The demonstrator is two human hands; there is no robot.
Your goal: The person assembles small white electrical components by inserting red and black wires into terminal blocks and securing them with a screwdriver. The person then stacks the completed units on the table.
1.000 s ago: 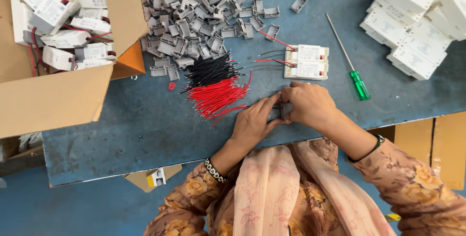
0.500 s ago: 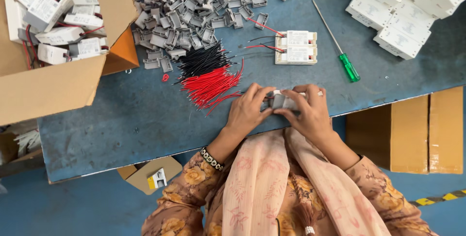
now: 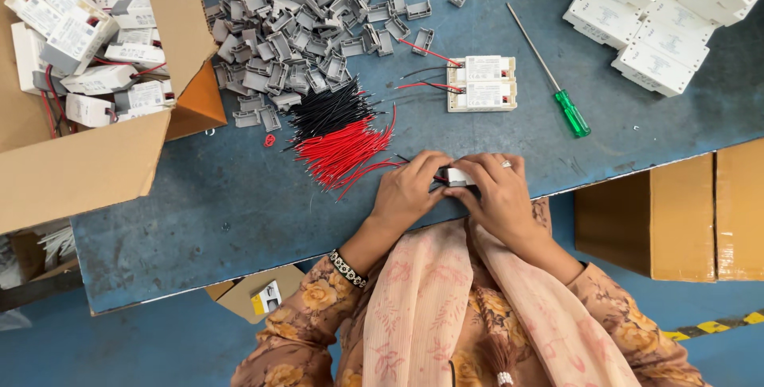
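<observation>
A worn blue worktable (image 3: 199,220) fills most of the frame, with a blue floor (image 3: 119,347) below it and a strip of yellow-black tape at the lower right. Near the table's lower edge, centre frame, the left hand (image 3: 410,188) and right hand (image 3: 497,192) meet, both closed around a small white box (image 3: 459,177) pinched between the fingertips. Just left of the hands lies a bundle of red wires (image 3: 346,152), with black wires (image 3: 330,108) above it. A heap of grey plastic clips (image 3: 302,29) spreads across the upper middle. Two white boxes with leads (image 3: 481,83) and a green-handled screwdriver (image 3: 557,89) lie above the hands. A cardboard carton (image 3: 79,172) stands upper left; stacked white boxes (image 3: 660,13) sit upper right
</observation>
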